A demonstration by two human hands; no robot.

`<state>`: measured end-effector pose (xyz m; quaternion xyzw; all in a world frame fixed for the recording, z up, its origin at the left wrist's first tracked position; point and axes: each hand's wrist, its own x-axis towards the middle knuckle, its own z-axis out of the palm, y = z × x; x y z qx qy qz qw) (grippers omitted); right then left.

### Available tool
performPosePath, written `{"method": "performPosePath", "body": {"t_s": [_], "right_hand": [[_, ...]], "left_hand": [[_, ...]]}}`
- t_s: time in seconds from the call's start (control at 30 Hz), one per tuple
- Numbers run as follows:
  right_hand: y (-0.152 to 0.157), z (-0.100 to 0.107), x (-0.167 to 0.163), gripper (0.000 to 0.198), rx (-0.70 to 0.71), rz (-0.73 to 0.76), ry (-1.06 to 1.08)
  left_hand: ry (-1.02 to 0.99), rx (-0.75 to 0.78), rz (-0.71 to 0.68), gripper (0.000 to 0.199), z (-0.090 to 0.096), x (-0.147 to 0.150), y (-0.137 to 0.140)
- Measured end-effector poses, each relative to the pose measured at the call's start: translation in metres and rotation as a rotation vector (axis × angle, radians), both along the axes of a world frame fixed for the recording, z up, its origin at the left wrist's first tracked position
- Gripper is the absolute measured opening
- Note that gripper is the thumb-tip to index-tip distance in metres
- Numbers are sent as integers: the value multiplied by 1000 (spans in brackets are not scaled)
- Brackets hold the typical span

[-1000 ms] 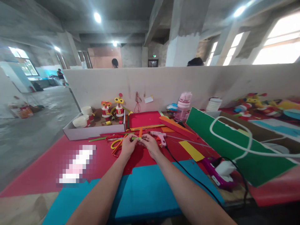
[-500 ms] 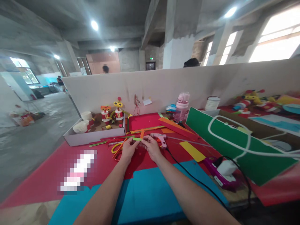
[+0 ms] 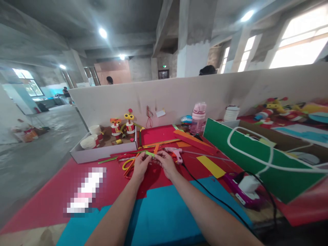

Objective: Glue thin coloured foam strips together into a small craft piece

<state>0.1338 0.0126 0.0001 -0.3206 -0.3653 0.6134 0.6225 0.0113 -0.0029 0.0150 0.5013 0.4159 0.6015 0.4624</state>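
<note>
Between my two hands is a small light-green paper strip [image 3: 150, 154]. My left hand [image 3: 140, 164] pinches its left end, fingers closed. At the other end, my right hand [image 3: 165, 164] grips it between thumb and fingers. An orange paper strip [image 3: 156, 148] shows just behind the green one; whether they touch I cannot tell. A pink glue gun [image 3: 175, 153] lies right beside my right hand, its black cord running toward me. Yellow-handled scissors [image 3: 126, 165] and thin orange strips lie to the left of my left hand.
A white box [image 3: 107, 152] with paper cups and cup figures stands at the left back. A purple power strip [image 3: 242, 191] and green-sided box [image 3: 238, 153] are on the right. Blue sheets [image 3: 164, 212] lie in front; a pink bottle [image 3: 199, 118] stands behind.
The green strip has tilted, its right end now lower. Both hands keep nearly the same place and hold; the camera view has shifted slightly.
</note>
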Motion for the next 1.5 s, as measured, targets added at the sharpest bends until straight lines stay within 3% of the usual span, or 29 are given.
{"method": "performPosePath", "body": {"t_s": [0.13, 0.63, 0.8, 0.93, 1.1, 1.2, 1.33, 1.5], "right_hand": [[1, -2, 0, 34, 56, -69, -19], [-5, 6, 0, 36, 26, 104, -9], [-5, 2, -3, 34, 56, 54, 24], [-5, 1, -3, 35, 33, 97, 11], [-2, 7, 6, 35, 18, -23, -141], [1, 10, 12, 33, 113, -122, -306], [3, 7, 16, 27, 225, -131, -487], [6, 2, 19, 21, 247, -159, -565]], "left_hand": [[13, 3, -42, 33, 2, 2, -1], [23, -49, -41, 32, -2, -1, 1], [-2, -22, -67, 32, -5, -1, 3], [3, 9, -45, 29, -6, -2, 5], [92, 2, -22, 23, -3, -2, 4], [139, -20, -40, 22, 0, -1, 1], [192, -35, -70, 19, 2, -1, -1], [185, -31, -126, 17, -1, -3, 0]]}}
